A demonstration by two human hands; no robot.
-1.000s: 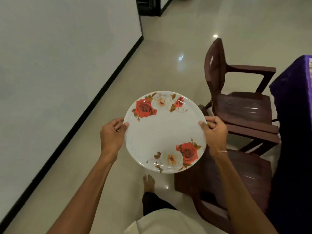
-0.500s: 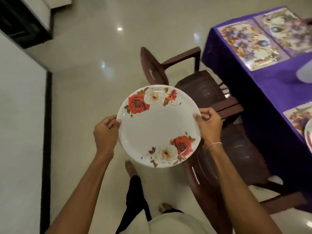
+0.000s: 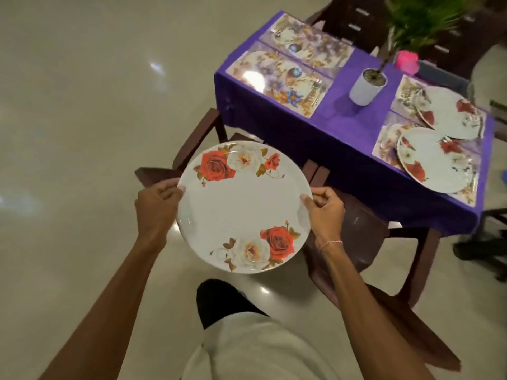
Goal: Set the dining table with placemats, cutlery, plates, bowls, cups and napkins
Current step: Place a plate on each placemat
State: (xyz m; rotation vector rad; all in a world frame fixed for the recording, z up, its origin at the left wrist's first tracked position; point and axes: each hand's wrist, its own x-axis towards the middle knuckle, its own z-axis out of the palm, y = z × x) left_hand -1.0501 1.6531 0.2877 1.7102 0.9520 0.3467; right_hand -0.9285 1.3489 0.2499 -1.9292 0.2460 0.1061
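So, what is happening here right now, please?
A person is setting the table. The left hand and the right hand hold a rose-patterned plate by opposite edges, above a brown chair and short of the table. On the purple cloth, the nearer plate and the farther plate each lie on a placemat. The nearer free placemat and the farther free placemat have no plate yet.

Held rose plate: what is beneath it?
Brown chairs and floor show around the plate's rim. One chair's seat and the fingers of the left hand and right hand under it are covered.
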